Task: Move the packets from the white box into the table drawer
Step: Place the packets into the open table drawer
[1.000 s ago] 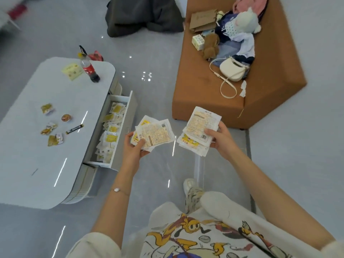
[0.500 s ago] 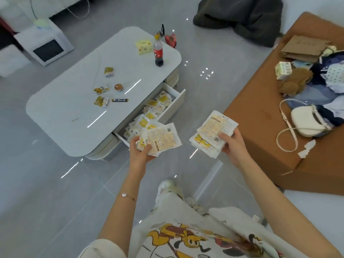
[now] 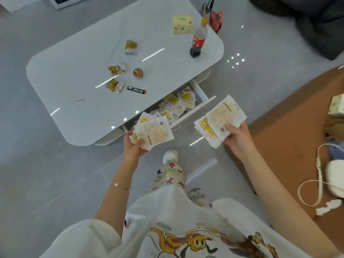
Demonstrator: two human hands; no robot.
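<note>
My left hand (image 3: 132,146) grips a fanned stack of white and yellow packets (image 3: 153,132) just in front of the open table drawer (image 3: 193,110). My right hand (image 3: 235,139) grips a second stack of packets (image 3: 220,119) to the right of the drawer front. Several of the same packets (image 3: 176,106) lie inside the drawer, which is pulled out from the white table (image 3: 83,71). The white box is not in view.
On the table stand a cola bottle (image 3: 199,40) and a yellow carton (image 3: 182,24), with a few snack wrappers (image 3: 117,68) and a small dark stick (image 3: 136,89). An orange sofa (image 3: 290,138) with a white bag (image 3: 335,178) is on my right. Grey floor lies underfoot.
The view has swung left and closer to the table. Both hands, still holding their stacks, now sit nearer the open drawer.
</note>
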